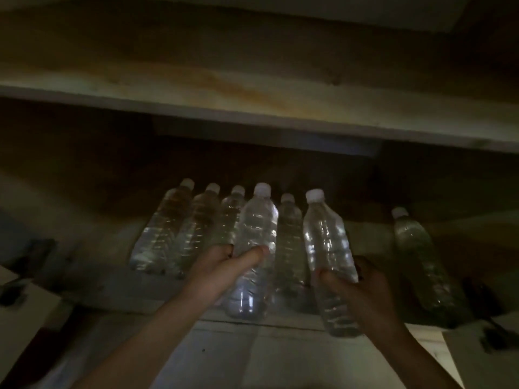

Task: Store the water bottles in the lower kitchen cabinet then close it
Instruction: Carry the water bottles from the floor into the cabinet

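I look into a dim lower cabinet. My left hand (224, 265) grips a clear water bottle (257, 226) with a white cap, held over the cabinet's front edge. My right hand (356, 287) grips a second clear bottle (327, 240) around its middle, tilted slightly left. Behind them several bottles stand in a row on the cabinet floor (118, 276); the leftmost one (165, 228) is at the row's end. One more bottle (418, 254) stands apart at the right.
A wooden shelf (252, 99) spans the cabinet above the bottles. Open white cabinet doors with dark hinges sit at the left (16, 301) and right (483, 355). Pale floor (224, 357) lies below the cabinet sill.
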`<state>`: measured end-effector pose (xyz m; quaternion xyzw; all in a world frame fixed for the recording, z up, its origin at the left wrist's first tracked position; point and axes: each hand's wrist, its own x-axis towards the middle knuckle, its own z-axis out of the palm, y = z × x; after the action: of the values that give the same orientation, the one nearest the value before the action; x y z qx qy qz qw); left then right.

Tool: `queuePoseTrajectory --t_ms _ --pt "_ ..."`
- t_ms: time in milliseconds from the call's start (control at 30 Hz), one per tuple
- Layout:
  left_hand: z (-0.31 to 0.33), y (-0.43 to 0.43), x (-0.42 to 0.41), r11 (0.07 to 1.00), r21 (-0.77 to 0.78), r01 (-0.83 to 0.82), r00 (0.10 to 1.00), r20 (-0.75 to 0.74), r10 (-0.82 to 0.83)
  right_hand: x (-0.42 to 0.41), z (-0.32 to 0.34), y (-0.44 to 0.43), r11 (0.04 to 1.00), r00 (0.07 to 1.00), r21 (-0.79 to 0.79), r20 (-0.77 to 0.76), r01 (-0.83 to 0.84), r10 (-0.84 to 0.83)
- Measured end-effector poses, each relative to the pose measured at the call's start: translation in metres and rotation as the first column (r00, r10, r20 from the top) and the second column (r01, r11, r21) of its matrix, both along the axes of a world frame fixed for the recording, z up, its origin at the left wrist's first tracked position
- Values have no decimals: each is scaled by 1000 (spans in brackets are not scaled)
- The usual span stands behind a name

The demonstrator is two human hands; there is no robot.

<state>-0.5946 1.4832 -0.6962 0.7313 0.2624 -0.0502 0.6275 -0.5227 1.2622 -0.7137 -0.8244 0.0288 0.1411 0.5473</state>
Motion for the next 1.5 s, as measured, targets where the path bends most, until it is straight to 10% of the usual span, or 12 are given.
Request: queuePoseTrajectory --t_ms 1500 --pt "-8 -10 72 881 472 38 999 -22 -31 43 -55 13 996 980 78 199 -39 23"
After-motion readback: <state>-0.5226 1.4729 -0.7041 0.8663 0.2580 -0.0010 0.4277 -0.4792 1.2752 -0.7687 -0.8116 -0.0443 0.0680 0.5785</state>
